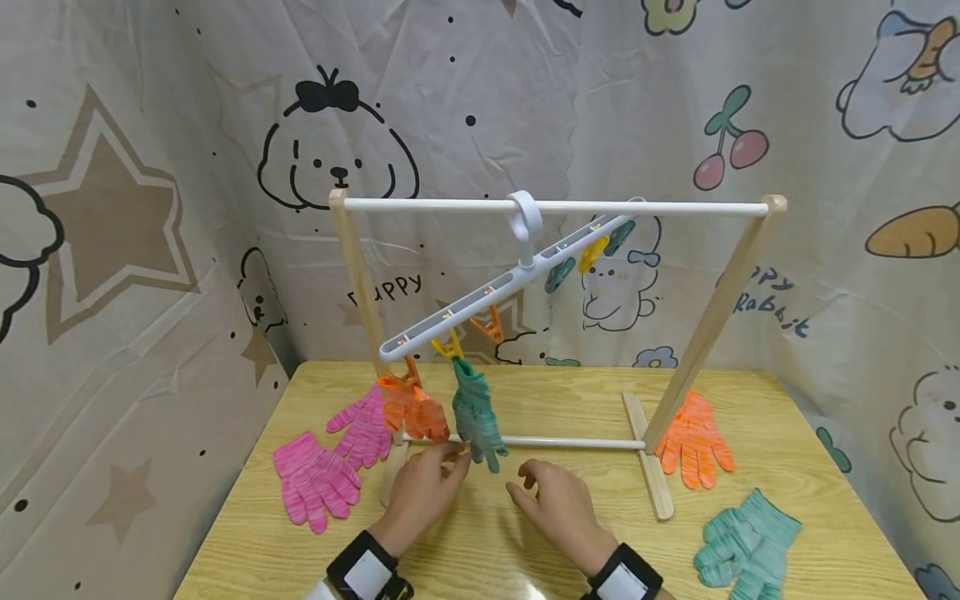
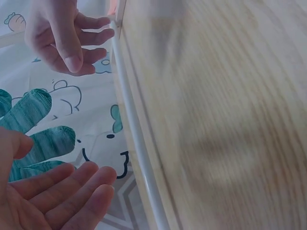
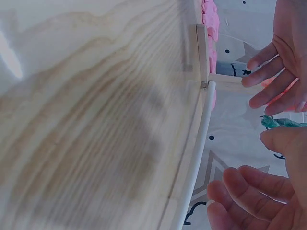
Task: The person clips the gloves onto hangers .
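A green knit glove (image 1: 477,414) hangs from a yellow clip (image 1: 448,345) on the white hanger (image 1: 480,293). To its left an orange glove (image 1: 415,408) hangs from an orange clip. My left hand (image 1: 429,483) is close beside the green glove's fingers, below the orange one; its fingers look loosely extended in the left wrist view, and whether it touches either glove I cannot tell. On the other side, my right hand (image 1: 558,508) is raised over the table with relaxed, slightly bent fingers and holds nothing.
The hanger hooks on the top bar (image 1: 645,207) of a wooden rack. Two pink gloves (image 1: 317,481) lie at the left; an orange glove (image 1: 696,442) and a green glove (image 1: 750,542) lie at the right. More clips (image 1: 594,252) hang on the hanger's far half.
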### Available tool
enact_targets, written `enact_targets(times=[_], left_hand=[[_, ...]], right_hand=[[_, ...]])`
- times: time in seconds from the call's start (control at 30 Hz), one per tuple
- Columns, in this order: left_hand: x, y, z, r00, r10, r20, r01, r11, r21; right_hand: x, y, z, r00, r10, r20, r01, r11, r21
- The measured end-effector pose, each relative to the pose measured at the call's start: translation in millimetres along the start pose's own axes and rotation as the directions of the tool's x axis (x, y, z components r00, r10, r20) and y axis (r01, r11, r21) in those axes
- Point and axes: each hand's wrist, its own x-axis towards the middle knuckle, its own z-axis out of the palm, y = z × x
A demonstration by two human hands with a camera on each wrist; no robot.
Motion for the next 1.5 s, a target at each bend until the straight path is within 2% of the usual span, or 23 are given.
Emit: enact_targets(times=[0.47,0.7,0.87,1.07,1.33,1.5], left_hand=[[-7.8,-6.1,1.7,1.0,0.012,0.012,-0.012,1.0,0.01],[-11.4,-10.5,4.3,0.999,-0.028,0.023,0.027,1.0,0.006],[-13.1,-16.7,5.0,0.999,-0.036,0.005,0.036,0.999,-0.01],[-16.4,-25.5,1.2,0.998,-0.041,-0.038,0.041,0.999,-0.016],[-19.8,-34.6,-8.9,0.991,-0.108,-0.077,0.107,0.994,-0.01],[-22.4,-41.0,-19.1,0.987,-0.132,-0.091,0.132,0.991,-0.006]], right_hand=[[-13,6,2.7,1.0,0.018,0.017,-0.018,1.0,0.019],[-15,6,1.7,1.0,0.019,0.015,-0.019,0.999,0.029],[-15,4,2.4,1.0,0.018,0.021,-0.018,1.0,0.026],[-19,0,6.7,1.0,0.0,0.03,-0.001,0.999,0.035],[-21,-8,13.5,0.999,-0.022,0.023,0.021,0.999,0.039],[-19,-15,14.0,0.998,-0.03,0.05,0.027,0.998,0.057]])
